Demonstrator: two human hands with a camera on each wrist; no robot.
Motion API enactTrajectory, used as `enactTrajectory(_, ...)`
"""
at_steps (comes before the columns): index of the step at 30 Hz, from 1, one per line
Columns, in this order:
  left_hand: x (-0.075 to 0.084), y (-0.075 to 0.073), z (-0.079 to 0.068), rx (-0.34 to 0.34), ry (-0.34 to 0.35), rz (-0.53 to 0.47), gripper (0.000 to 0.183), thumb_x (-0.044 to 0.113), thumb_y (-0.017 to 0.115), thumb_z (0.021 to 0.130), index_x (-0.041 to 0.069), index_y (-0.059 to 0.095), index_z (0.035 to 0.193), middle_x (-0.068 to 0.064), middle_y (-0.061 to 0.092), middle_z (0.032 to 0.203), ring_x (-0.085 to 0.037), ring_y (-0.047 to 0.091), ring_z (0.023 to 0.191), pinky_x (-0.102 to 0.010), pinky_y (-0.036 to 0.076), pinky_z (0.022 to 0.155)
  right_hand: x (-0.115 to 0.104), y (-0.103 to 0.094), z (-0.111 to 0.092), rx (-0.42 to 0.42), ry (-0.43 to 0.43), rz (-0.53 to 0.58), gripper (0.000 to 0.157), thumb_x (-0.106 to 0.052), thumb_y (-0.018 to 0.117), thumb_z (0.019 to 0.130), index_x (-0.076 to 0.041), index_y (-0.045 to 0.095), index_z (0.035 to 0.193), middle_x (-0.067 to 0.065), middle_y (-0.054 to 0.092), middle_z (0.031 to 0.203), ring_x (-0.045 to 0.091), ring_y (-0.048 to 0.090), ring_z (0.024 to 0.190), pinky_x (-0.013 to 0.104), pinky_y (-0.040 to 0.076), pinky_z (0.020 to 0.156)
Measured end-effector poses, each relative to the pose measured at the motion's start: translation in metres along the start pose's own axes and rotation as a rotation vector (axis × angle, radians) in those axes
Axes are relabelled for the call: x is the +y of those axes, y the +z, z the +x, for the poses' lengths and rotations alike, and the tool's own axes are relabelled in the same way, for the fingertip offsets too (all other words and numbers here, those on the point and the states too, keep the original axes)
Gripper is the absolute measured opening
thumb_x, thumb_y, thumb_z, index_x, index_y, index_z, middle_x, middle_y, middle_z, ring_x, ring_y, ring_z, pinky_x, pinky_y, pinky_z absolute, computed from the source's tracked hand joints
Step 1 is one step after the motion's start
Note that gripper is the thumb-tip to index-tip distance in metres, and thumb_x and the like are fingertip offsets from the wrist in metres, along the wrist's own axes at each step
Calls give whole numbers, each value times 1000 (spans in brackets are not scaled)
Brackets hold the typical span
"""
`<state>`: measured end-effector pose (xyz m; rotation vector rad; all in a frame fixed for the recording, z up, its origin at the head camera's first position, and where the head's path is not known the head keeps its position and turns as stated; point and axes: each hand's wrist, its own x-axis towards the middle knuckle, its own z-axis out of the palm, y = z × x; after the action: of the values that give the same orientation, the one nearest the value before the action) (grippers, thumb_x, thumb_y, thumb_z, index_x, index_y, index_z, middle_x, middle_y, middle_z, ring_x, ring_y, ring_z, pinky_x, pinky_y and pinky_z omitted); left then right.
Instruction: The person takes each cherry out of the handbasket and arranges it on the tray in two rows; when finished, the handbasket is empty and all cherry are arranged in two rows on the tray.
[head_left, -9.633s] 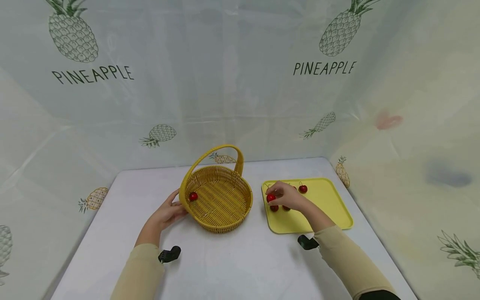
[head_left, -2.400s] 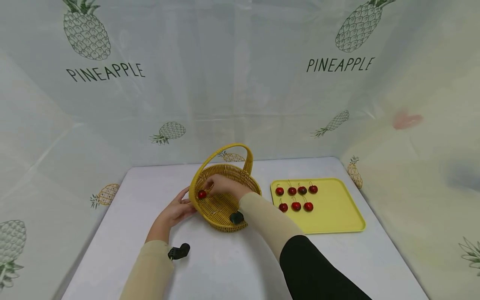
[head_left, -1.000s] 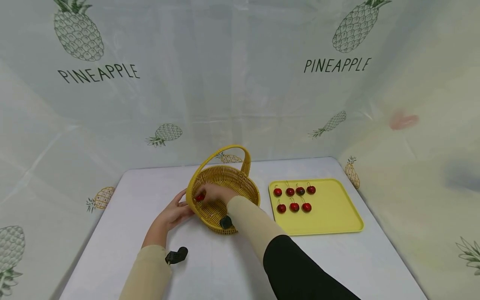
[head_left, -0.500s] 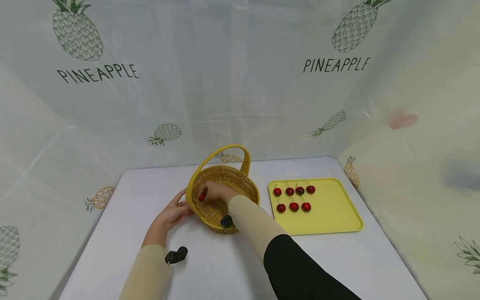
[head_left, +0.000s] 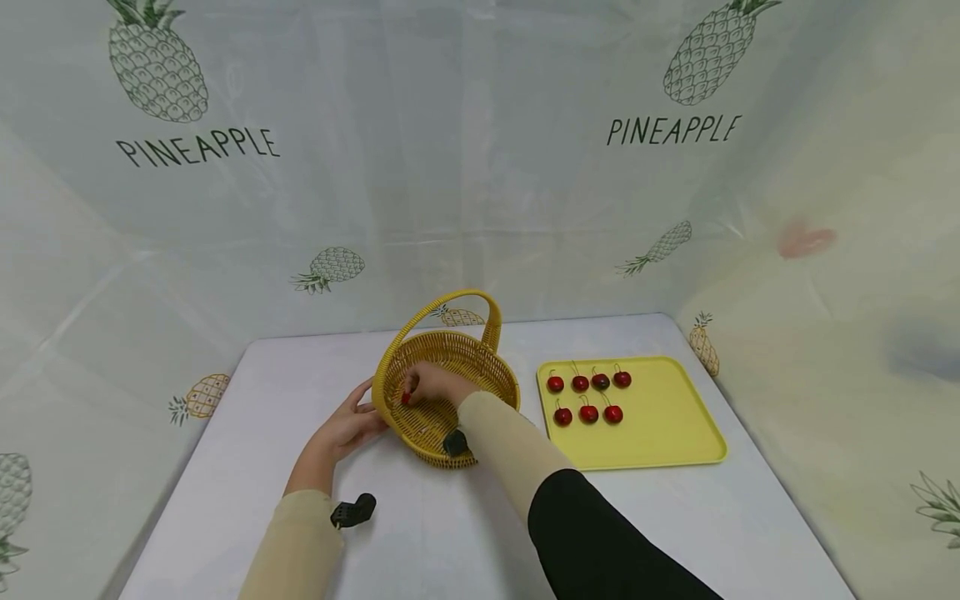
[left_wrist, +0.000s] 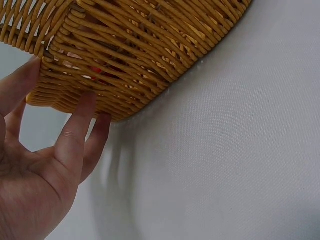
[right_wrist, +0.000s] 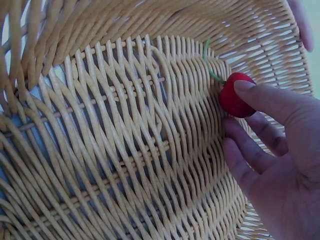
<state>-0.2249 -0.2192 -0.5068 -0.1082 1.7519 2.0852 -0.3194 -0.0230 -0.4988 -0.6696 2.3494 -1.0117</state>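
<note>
A yellow wicker basket [head_left: 450,450] with an arched handle stands on the table. Inside it, on the left, my right hand [head_left: 432,382] pinches a red cherry [head_left: 406,399] between thumb and fingers. The right wrist view shows this cherry [right_wrist: 236,95] close over the woven floor, its green stem pointing away from the thumb. My left hand [head_left: 348,431] rests its spread fingertips against the outside of the basket's left wall, as the left wrist view [left_wrist: 65,165] shows from below.
A yellow tray [head_left: 667,425] lies right of the basket; several stemmed cherries [head_left: 588,414] form two rows on its left part. Behind the white table [head_left: 435,533] hangs a sheet printed with pineapples [head_left: 336,264].
My right hand has gone from the tray, where it held a cherry, into the basket. Lately, with a cherry there, it shifts slightly to the right. My left hand stays at the basket.
</note>
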Motion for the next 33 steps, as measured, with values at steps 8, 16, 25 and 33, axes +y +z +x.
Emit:
enactTrajectory(8, 0, 3, 1, 1, -4, 4, 87, -10, 53, 95, 22, 4, 158, -33, 24, 150, -43, 41, 131, -49, 36, 107, 0, -12, -10, 34, -15, -12, 17, 0, 76, 82, -7, 63, 90, 0, 59, 87, 11, 52, 79, 22, 46, 68)
enactTrajectory(16, -2, 1, 4, 17, -19, -20, 88, -11, 55, 93, 24, 8, 158, -32, 26, 150, -43, 41, 130, -48, 40, 104, -2, -29, -25, 19, -26, -67, 23, -1, 76, 83, -5, 69, 105, 0, 62, 94, 11, 55, 87, 22, 48, 73)
enactTrajectory(25, -3, -1, 2, 10, -15, -4, 89, -12, 54, 92, 24, 7, 158, -34, 26, 149, -41, 44, 129, -48, 39, 105, 0, -40, -43, -26, -7, -88, 28, -2, 70, 89, -7, 71, 116, 2, 68, 110, 12, 60, 100, 22, 51, 79)
enactTrajectory(33, -3, 0, 3, 15, -7, 12, 87, -13, 52, 92, 24, 8, 158, -35, 29, 147, -43, 44, 129, -51, 37, 106, 9, -50, -58, -30, -72, -148, 29, -3, 69, 89, -4, 71, 118, 1, 67, 112, 10, 60, 95, 21, 51, 76)
